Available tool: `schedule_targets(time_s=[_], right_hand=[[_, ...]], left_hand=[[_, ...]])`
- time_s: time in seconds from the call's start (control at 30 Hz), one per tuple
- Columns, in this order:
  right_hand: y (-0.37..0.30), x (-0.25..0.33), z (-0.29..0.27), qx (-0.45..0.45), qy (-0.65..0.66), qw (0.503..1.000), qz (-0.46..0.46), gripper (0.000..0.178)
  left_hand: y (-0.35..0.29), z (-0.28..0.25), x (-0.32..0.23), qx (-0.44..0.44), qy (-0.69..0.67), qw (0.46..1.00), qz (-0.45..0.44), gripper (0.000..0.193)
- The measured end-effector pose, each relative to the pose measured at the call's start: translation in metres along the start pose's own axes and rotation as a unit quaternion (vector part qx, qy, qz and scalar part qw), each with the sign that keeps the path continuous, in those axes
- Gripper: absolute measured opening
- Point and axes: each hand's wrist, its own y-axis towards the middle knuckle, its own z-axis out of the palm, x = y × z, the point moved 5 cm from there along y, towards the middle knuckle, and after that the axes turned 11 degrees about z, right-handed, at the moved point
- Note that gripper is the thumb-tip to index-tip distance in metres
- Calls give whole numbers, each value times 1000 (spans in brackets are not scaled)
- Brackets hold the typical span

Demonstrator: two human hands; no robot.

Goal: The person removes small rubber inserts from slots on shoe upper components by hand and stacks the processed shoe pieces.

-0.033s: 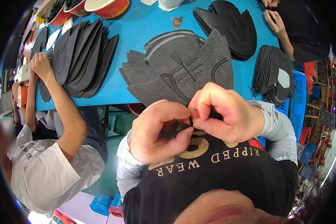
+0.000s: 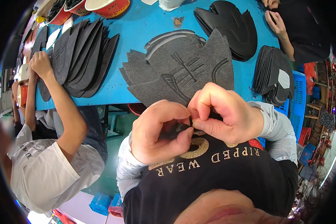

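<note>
Blue table [image 2: 132,43]: grey panels [image 2: 199,72] at near edge.
Left hand [image 2: 155,130]: we pinch a black piece [image 2: 178,128] before our shirt [image 2: 227,179].
Right hand [image 2: 231,115]: fingertips pressed together, contents unclear.
Black piece: could drop if our pinch loosens.

Red tubs [image 2: 109,11], upper left; blue crate [image 2: 299,87], right; white bundle [image 2: 170,4], perhaps plastic

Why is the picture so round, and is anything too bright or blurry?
Head view: the fisheye lens makes it round with black corners; head view: a white streak glares near the right rim; head view: left hand and right hand look sharp, but the dark scrap between them is hard to make out.
</note>
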Motion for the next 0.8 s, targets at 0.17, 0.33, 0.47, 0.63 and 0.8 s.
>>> schedule_targets(time_s=[0.17, 0.33, 0.47, 0.63, 0.8], right_hand=[[3, 0, -3, -75, -13, 996, -42, 20], [9, 13, -23, -107, -94, 986, -80, 20], [39, 3, -43, -135, -305, 928, -165, 18], [52, -2, -42, -114, -369, 901, -200, 17], [58, -2, -43, -61, -391, 893, -216, 17]], left_hand=[[-4, 1, 8, -77, 40, 996, 22, 47], [-8, -11, 6, -60, 150, 984, -74, 39], [8, -16, 3, 7, 394, 918, 37, 36], [8, -13, 8, -10, 405, 913, 40, 36], [13, -14, 9, -12, 436, 900, 20, 38]])
